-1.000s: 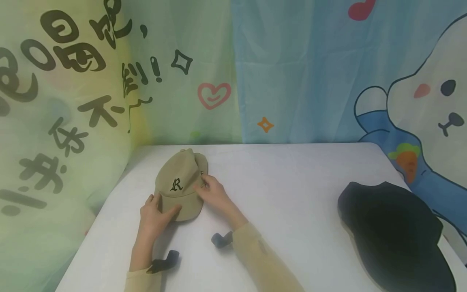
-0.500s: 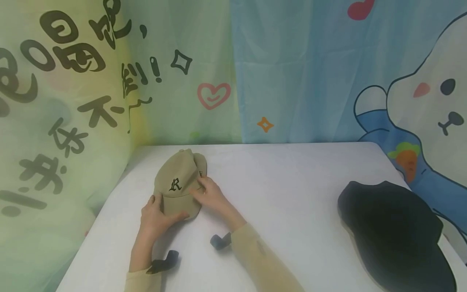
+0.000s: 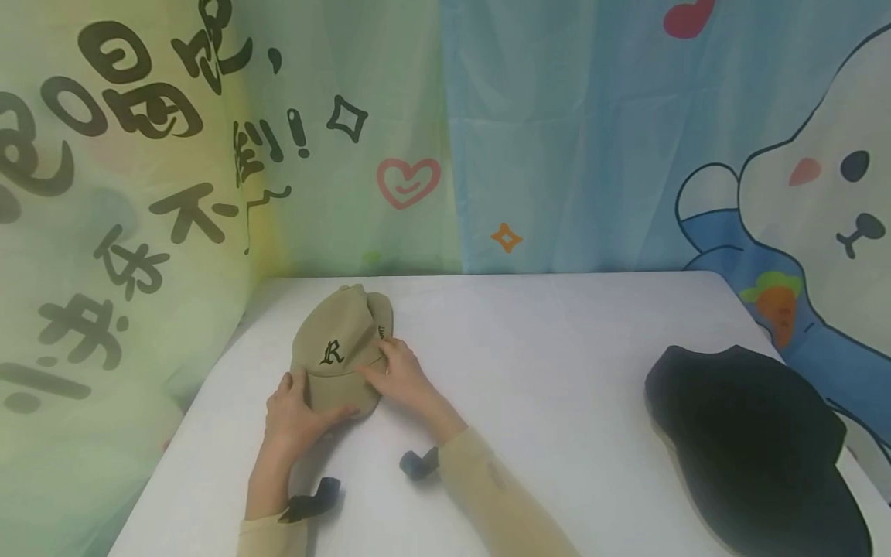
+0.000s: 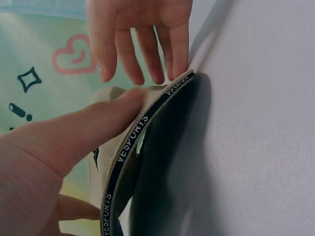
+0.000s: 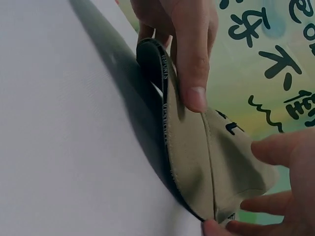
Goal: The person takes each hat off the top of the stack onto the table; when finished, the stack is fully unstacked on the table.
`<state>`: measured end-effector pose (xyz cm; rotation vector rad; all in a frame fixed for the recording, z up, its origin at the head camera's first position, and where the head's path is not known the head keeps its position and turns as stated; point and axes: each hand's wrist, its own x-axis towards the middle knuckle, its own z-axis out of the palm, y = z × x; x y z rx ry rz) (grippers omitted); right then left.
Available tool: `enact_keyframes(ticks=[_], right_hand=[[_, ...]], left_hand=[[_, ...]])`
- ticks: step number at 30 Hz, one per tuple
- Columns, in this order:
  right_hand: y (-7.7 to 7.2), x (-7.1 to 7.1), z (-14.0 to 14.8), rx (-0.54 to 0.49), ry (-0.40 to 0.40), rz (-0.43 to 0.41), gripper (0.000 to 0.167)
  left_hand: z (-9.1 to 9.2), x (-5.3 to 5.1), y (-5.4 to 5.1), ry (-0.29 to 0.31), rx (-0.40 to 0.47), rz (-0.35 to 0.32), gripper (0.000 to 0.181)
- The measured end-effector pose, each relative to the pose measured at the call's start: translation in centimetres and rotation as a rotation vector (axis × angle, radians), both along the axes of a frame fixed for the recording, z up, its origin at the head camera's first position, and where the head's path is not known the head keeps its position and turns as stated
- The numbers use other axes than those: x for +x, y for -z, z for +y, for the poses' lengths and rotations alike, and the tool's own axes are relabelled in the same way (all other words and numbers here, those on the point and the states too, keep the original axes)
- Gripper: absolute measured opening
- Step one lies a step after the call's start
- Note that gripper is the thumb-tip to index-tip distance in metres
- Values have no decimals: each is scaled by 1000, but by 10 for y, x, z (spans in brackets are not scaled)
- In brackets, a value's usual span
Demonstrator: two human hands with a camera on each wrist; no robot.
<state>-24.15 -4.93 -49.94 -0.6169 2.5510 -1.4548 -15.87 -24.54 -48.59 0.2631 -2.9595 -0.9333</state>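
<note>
A beige cap (image 3: 341,325) with a dark embroidered R is tilted up at the far left of the white table. My left hand (image 3: 295,414) grips its lower left edge, the thumb across the front and fingers behind. Dark tape (image 4: 129,142) with white lettering runs along that edge in the left wrist view. My right hand (image 3: 407,379) is at the cap's right side, its fingers fairly straight and one fingertip touching the edge in the right wrist view. Behind the right hand, a rounded part with small dark lettering shows; the cap's inside is mostly hidden.
A large black cap (image 3: 752,449) lies at the right of the white table (image 3: 543,379). Dark devices (image 3: 316,499) stick out from both wrists. A printed curtain (image 3: 557,139) hangs behind the table and along its left side.
The cap has shifted slightly left. My left thumb has slid rightward along its lower part, and my right hand has moved slightly down and left. The black cap stays put.
</note>
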Motion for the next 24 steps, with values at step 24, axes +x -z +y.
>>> enact_keyframes(ticks=[24], right_hand=[[-8,6,1,19,-124,-74,69]], left_hand=[[-12,1,-1,-135,102,73,59]])
